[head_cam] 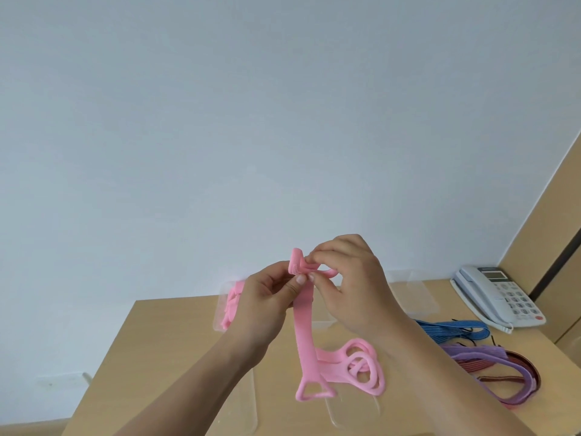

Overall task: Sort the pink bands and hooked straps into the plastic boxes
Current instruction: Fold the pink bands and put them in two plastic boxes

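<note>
Soft, even daylight over a pale wall and wooden table.
Bright and diffuse, with no glare; the wall (220, 121) shades slightly bluer toward its upper corners; only faint, soft-edged shadows lie on the table (157, 341); the pink band (305, 335) and clear plastic box (412, 294) look slightly soft; wide-angle distortion slants the wooden panel (553, 221) at right.
</note>
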The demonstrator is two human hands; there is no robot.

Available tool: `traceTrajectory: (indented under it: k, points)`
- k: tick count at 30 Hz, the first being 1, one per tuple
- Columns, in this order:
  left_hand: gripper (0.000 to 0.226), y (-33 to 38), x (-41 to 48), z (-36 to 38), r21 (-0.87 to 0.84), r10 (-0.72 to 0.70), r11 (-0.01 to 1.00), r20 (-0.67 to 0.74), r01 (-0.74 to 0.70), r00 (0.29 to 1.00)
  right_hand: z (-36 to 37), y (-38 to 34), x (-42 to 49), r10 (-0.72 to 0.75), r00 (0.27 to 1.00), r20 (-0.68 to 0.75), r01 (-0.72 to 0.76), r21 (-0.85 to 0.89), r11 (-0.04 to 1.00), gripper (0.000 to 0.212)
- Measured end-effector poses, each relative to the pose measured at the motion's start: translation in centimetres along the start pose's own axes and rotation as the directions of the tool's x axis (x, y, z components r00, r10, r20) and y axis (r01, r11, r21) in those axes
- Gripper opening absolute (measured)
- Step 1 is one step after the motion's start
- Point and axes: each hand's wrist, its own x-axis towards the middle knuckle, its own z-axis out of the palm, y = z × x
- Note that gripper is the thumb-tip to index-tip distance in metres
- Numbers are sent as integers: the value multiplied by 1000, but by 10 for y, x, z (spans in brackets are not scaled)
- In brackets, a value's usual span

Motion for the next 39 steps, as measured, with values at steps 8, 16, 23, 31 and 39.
traceTrajectory:
  k: [8, 16, 23, 31, 39]
  points:
    - [19, 1, -2, 0, 47, -86, 995, -106, 91, 991, 8, 6, -3, 24, 999, -28, -25, -39, 999, 6]
    - [38, 2, -9, 0, 36, -129, 991, 41, 127, 991, 22, 10, -12, 16, 996, -92, -24, -80, 997, 8]
    - [30, 0, -7, -3, -74, -114, 990, 107, 122, 988, 33, 10, -21, -48, 986, -157, 31, -107, 994, 27]
    - [40, -9, -1, -8, -146, -135, 979, 41, 140, 990, 34, 10, -24, -46, 994, -102, 36, -102, 994, 18]
    - [42, -11, 2, -12, -145, -157, 977, -3, 155, 988, 31, 1, -25, 12, 999, -34, -10, 65, 998, 24]
